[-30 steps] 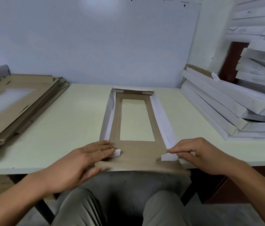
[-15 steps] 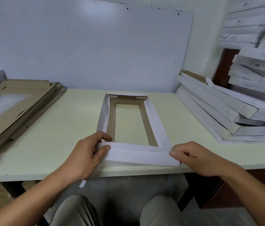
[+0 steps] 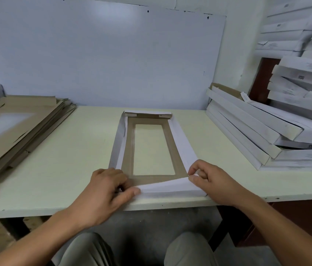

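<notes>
Frame lies flat on the table, centred, its near end at the table's front edge and both grips on that end. Left grip is closed on the near-left corner, fingers curled over the brown board and thumb against the left end of the white flap; right grip pinches the flap's right corner just off the board, so the flap runs between the two grips, raised at the right. Flat blanks are stacked at table left, white boxes at right, both well apart from the frame.
</notes>
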`<action>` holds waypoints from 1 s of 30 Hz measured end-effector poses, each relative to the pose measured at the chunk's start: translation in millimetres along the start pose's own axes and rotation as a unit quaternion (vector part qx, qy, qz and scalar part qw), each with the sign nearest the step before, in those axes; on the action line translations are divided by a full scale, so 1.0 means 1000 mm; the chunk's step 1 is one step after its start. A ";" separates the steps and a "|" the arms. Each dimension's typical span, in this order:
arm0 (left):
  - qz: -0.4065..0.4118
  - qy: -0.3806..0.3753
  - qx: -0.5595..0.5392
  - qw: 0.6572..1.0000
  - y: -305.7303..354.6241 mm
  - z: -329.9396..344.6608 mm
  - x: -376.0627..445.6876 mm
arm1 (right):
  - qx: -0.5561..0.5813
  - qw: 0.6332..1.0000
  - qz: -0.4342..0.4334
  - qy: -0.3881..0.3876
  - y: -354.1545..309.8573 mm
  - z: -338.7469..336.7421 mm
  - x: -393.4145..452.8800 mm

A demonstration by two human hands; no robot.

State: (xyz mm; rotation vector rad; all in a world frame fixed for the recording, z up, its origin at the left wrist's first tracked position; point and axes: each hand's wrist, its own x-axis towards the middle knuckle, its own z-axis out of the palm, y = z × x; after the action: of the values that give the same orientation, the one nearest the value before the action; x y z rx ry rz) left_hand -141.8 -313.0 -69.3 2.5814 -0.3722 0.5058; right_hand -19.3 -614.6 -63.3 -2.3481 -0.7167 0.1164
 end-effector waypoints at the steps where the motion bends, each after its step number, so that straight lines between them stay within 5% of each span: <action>1: 0.014 -0.012 0.005 1.000 -0.001 0.001 -0.004 | -0.022 1.000 -0.009 0.000 -0.002 0.000 -0.002; 9: 0.023 -0.009 0.100 0.995 0.002 0.008 -0.009 | -0.170 0.976 0.002 -0.134 -0.027 -0.018 -0.018; 14: 0.005 -0.038 0.190 0.981 0.006 0.010 -0.007 | -0.370 0.922 -0.098 -0.060 -0.049 -0.005 -0.027; 17: 0.011 -0.046 0.177 0.983 0.008 0.009 -0.007 | -0.377 0.915 -0.141 -0.037 -0.053 0.010 -0.029; 21: 0.022 -0.039 0.130 0.991 0.006 0.005 -0.010 | -0.289 0.951 -0.069 -0.085 -0.051 0.001 -0.022; 30: 0.017 -0.062 0.030 0.997 0.008 0.002 -0.001 | -0.378 0.920 -0.096 -0.025 -0.038 0.002 -0.016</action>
State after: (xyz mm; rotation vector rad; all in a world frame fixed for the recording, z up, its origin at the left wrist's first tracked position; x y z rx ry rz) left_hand -145.2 -320.4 -68.2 2.6765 -0.4500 0.3734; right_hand -51.0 -598.1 -42.2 -2.9801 -1.1705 -0.2321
